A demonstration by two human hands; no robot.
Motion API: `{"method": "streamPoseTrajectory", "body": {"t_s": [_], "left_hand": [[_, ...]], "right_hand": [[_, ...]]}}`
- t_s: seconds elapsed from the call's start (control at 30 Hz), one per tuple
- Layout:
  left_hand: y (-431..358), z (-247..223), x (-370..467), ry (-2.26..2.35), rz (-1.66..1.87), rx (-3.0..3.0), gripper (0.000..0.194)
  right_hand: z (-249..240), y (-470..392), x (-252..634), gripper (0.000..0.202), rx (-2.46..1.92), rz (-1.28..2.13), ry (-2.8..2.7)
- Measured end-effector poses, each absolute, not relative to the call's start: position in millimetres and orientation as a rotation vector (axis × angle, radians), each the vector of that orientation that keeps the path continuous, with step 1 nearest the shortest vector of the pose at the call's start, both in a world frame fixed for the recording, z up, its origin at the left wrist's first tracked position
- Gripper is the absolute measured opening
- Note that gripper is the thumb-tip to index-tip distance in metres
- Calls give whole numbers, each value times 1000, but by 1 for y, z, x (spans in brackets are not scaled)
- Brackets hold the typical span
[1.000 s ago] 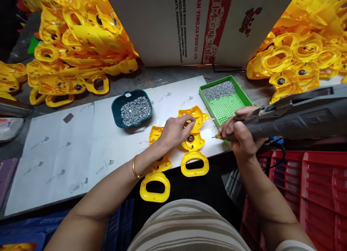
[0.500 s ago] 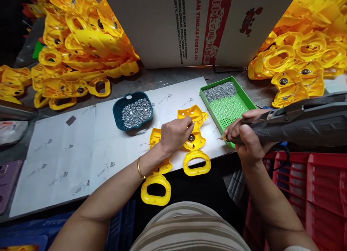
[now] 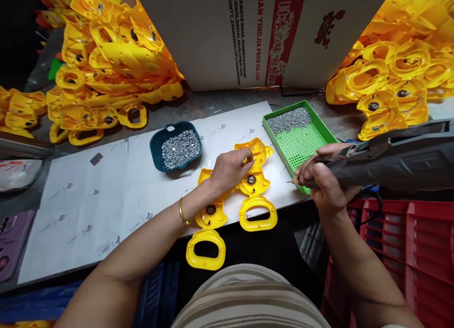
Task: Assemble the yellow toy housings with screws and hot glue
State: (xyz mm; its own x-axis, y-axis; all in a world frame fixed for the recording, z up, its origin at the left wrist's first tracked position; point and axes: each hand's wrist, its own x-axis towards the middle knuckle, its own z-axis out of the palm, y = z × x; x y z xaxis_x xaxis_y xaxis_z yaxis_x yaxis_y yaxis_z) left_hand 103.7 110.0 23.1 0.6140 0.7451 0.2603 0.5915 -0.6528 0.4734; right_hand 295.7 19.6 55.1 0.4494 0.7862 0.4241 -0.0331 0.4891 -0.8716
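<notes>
Near the middle of the frame, the left hand (image 3: 232,169) is reaching over the right yellow shell (image 3: 257,188); its grip is curling inward, thumb close to forefinger, but I cannot tell whether anything is caught between them. That shell is lying open side up on the white sheet (image 3: 106,191), its looped handle pointing toward the bottom of the frame. Just to its left, the left yellow shell (image 3: 212,218) is lying the same way, partly hidden under the left wrist, its handle jutting past the sheet's edge. At right, the right hand (image 3: 329,176) is keeping a closed grip around the dark power tool (image 3: 397,158), whose thin tip is pointing left beside the lower end of the green tray (image 3: 303,151). Silvery screws are filling that tray's upper end, and more are sitting in the teal tray (image 3: 155,151), left of centre
</notes>
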Motion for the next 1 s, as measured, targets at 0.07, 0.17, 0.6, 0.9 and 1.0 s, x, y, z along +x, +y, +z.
{"method": "streamPoseTrajectory", "body": {"t_s": [0.07, 0.17, 0.6, 0.9, 1.0], "left_hand": [[112, 25, 104, 1069, 679, 2376, 11], [115, 28, 104, 1013, 671, 2284, 37], [123, 30, 102, 954, 553, 2487, 30], [122, 36, 97, 903, 533, 2676, 28], [122, 37, 98, 995, 480, 2788, 27]], "right_hand": [[55, 20, 296, 22, -932, 608, -986], [57, 21, 298, 21, -942, 594, -980], [73, 27, 316, 21, -831, 578, -997], [65, 45, 338, 21, -918, 356, -902], [56, 51, 344, 20, -952, 297, -920]]}}
